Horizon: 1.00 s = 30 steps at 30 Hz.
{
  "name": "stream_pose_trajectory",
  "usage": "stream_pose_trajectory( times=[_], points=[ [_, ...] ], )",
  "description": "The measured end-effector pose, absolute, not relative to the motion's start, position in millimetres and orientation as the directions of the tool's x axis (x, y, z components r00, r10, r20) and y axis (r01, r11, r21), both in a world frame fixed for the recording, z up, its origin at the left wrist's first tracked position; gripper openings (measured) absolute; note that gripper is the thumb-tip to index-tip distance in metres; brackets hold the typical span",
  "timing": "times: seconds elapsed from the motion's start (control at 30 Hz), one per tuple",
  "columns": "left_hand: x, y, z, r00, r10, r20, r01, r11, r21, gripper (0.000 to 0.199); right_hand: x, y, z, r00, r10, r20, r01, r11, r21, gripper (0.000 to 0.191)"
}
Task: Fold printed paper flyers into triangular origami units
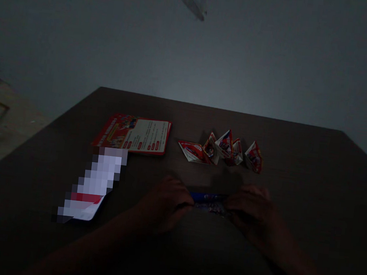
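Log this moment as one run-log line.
left hand: holds blue printed paper, left end | right hand: holds right end | beyond: folded red-white papers | left side: stacked printed sheets, lit phone

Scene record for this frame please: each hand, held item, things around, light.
left hand: fingers on left end of blue printed paper
right hand: fingers on its right end
behind hands: folded red-and-white paper pieces
left of those: stack of red-and-white printed sheets
nearer, left: phone, screen lit, mostly pixelated
surface: dark table
light: dim
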<state>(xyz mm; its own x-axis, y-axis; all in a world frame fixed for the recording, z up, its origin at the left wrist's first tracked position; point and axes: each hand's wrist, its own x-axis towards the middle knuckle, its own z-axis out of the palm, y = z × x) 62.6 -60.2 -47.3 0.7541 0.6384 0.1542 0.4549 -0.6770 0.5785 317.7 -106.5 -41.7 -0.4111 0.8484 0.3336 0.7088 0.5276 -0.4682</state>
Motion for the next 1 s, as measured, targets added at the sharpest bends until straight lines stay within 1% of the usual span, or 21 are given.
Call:
stream_pose_trajectory(
  times=[0.17,0.47,0.53,0.63,0.77,1.0],
  points=[
    [62,-58,-44,0.787,0.596,0.160,0.424,-0.711,0.561,0.014,318,-107,-41,-0.448,0.843,0.298,0.697,0.538,-0.474,0.019],
    [64,-61,-48,0.767,0.620,0.163,0.439,-0.693,0.572,0.016,312,-108,-34,-0.472,0.837,0.276,0.707,0.547,-0.449,0.021],
    [65,-63,-47,0.756,0.636,0.155,0.453,-0.680,0.577,0.015,310,-110,-31,-0.482,0.843,0.239,0.725,0.537,-0.432,0.025],
    [66,-65,-45,0.752,0.644,0.143,0.458,-0.666,0.588,0.016,306,-114,-26,-0.499,0.855,0.140,0.759,0.510,-0.405,0.029],
    [67,-66,-46,0.761,0.634,0.138,0.445,-0.665,0.599,0.016,300,-120,-22,-0.524,0.852,0.021,0.775,0.487,-0.403,0.031],
    [68,-66,-50,0.765,0.626,0.153,0.442,-0.683,0.582,0.016,297,-122,-22,-0.558,0.827,-0.061,0.768,0.488,-0.415,0.046]
  ],
)
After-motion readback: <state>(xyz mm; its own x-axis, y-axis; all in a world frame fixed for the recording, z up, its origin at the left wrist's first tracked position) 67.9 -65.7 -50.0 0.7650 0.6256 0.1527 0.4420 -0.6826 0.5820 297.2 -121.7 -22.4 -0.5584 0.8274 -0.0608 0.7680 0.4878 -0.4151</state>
